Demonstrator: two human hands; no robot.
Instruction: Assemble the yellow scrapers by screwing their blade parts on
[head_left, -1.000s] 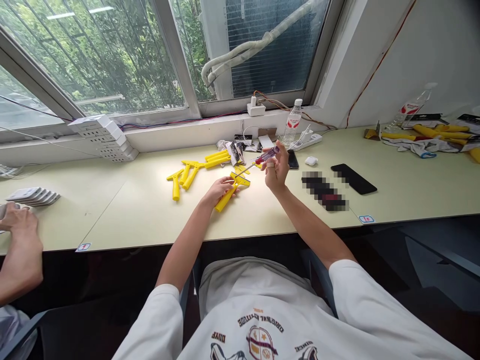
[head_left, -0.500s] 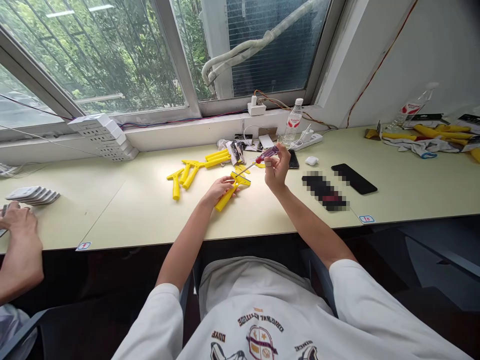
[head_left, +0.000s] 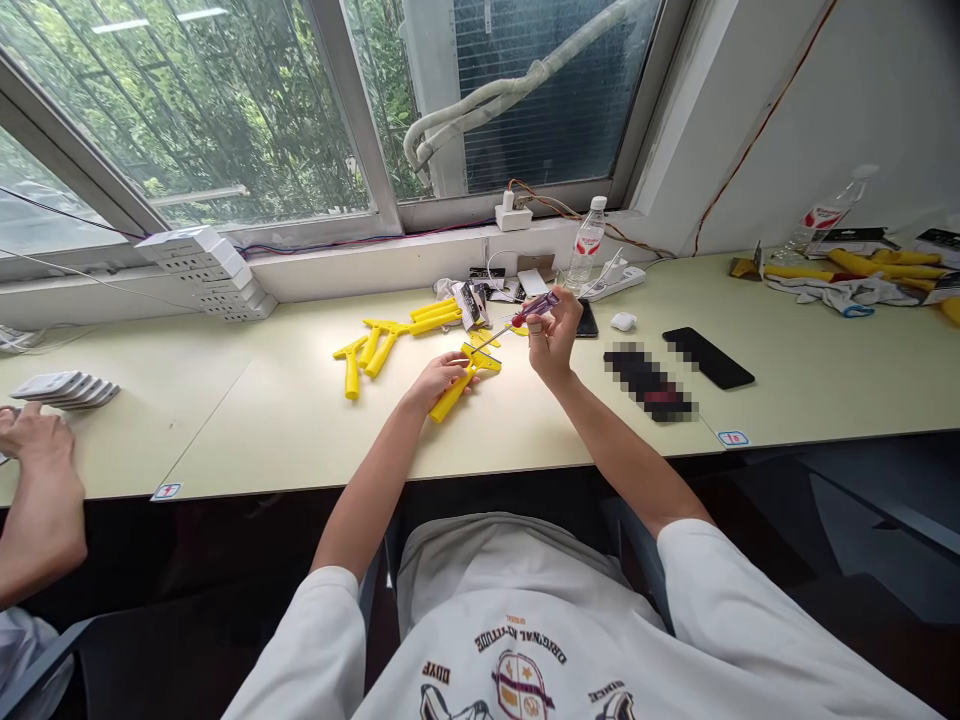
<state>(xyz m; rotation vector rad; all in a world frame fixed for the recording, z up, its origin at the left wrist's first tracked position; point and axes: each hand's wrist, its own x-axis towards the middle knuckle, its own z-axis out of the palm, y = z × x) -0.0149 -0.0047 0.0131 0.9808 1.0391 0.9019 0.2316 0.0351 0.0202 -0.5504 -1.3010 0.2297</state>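
Note:
My left hand [head_left: 441, 379] is closed around a yellow scraper [head_left: 453, 396], its wide head tilted up and away from me and its handle angled down toward the table's front edge. In my right hand [head_left: 553, 340] is a screwdriver [head_left: 534, 308] with a purple and red see-through handle. Its thin shaft slants down to the left, and the tip meets the scraper's head; what lies right under the tip is too small to make out. Several more yellow scrapers [head_left: 384, 346] lie on the table to the left, beyond my left hand.
Packaging cards [head_left: 472, 304], a water bottle [head_left: 586, 245] and a power strip [head_left: 616, 281] stand behind my hands. To the right lie a white earphone case [head_left: 623, 321] and a black phone [head_left: 709, 357]. A co-worker's hand [head_left: 36, 437] rests at far left beside stacked flat pieces [head_left: 66, 390].
My hands, the scraper and the screwdriver keep nearly the same place, with only a slight shift of my right-hand fingers. The co-worker's hand at far left has moved a little.

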